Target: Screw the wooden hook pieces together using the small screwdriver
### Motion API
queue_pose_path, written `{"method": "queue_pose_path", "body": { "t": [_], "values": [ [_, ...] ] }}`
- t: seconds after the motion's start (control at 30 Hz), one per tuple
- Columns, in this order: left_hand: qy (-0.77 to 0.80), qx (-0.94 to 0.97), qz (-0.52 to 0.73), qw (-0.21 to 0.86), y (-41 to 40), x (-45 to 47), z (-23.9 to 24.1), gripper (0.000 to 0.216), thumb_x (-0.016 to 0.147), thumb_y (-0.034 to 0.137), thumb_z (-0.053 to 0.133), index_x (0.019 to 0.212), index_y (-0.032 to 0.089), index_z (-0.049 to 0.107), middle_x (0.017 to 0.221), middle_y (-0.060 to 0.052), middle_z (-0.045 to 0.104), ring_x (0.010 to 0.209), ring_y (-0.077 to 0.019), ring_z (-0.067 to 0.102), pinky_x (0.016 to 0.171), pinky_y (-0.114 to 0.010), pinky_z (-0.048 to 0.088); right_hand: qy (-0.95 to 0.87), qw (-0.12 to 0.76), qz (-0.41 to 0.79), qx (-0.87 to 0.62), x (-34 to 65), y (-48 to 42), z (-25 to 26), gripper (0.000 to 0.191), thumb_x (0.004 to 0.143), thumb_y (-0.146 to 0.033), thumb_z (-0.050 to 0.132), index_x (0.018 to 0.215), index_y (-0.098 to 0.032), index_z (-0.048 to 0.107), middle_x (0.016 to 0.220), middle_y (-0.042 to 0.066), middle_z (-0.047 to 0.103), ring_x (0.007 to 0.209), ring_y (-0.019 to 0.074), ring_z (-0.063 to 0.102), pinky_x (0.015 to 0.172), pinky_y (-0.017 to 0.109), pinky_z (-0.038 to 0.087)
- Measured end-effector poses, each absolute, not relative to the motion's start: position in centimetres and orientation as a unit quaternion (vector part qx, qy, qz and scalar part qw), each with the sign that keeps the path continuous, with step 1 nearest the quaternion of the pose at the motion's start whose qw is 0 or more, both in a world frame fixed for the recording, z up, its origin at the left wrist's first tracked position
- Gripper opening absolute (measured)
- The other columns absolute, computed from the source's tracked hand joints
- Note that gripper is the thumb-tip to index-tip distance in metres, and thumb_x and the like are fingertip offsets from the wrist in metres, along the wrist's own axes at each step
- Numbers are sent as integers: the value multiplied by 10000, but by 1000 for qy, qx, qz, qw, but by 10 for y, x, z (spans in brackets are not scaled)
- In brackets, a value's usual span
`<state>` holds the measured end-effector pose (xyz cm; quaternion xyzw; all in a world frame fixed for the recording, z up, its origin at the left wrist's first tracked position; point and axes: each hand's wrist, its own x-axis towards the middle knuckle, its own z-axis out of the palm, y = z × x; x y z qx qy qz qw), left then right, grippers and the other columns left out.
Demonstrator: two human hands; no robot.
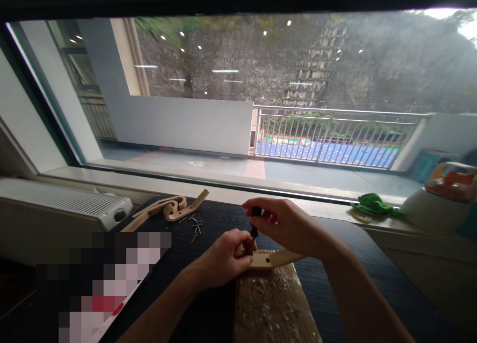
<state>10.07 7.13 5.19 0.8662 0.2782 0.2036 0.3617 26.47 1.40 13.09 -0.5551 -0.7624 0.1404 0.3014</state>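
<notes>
My right hand (278,221) is closed around the black handle of a screwdriver (255,222), held upright with its shaft pointing down. The tip meets a pale curved wooden piece (263,261) with a dark hole in it. My left hand (227,256) grips that piece's left end, its fingers wrapped round beside the screwdriver shaft. A small dark red part (247,245) shows between the left fingers; its kind is unclear. Beneath the wood lies a brown block wrapped in clear plastic (276,303).
Several loose screws (196,226) and more curved wooden pieces (175,207) lie at the back left of the dark table (357,263). A white radiator (67,199) stands left. On the windowsill at right are a green cloth item (374,204) and a white rounded object (428,209).
</notes>
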Motion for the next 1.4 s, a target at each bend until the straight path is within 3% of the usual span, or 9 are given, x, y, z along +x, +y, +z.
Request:
{"method": "queue_pose_path", "body": {
  "t": [0.43, 0.67, 0.97, 1.17, 1.4],
  "values": [
    [280, 865, 201, 364, 71, 101, 52, 103, 719, 179, 551, 808, 167, 602, 746, 32, 506, 651, -100, 443, 658, -225, 371, -751, 297, 102, -581, 266, 15, 131, 237, 825, -287, 530, 1028, -264, 650, 652, -32, 606, 592, 93, 525, 576, 221, 381],
    [276, 867, 201, 363, 72, 101, 51, 114, 726, 187, 548, 823, 165, 603, 763, 25, 524, 665, -106, 453, 659, -228, 376, -763, 305, 131, -555, 267, 14, 130, 272, 835, -246, 500, 1071, -259, 635, 786, -3, 658, 702, 112, 583, 643, 231, 412],
    [278, 865, 199, 366, 72, 101, 51, 116, 724, 184, 547, 823, 169, 605, 763, 25, 529, 665, -106, 457, 656, -225, 379, -755, 313, 126, -562, 267, 19, 125, 209, 823, -274, 533, 999, -243, 642, 689, -16, 643, 627, 110, 571, 600, 236, 402],
    [277, 865, 202, 366, 73, 101, 49, 114, 724, 186, 546, 823, 171, 601, 765, 27, 526, 668, -106, 464, 653, -227, 376, -760, 316, 115, -556, 264, 17, 127, 277, 819, -233, 508, 1063, -260, 636, 686, -24, 632, 598, 90, 556, 585, 221, 403],
    [272, 865, 204, 370, 73, 100, 47, 126, 717, 172, 546, 827, 175, 609, 769, 30, 531, 661, -100, 457, 656, -225, 375, -756, 323, 147, -550, 269, 21, 123, 283, 823, -246, 528, 1090, -251, 621, 740, -10, 655, 683, 107, 599, 641, 230, 419]
  ]
}}
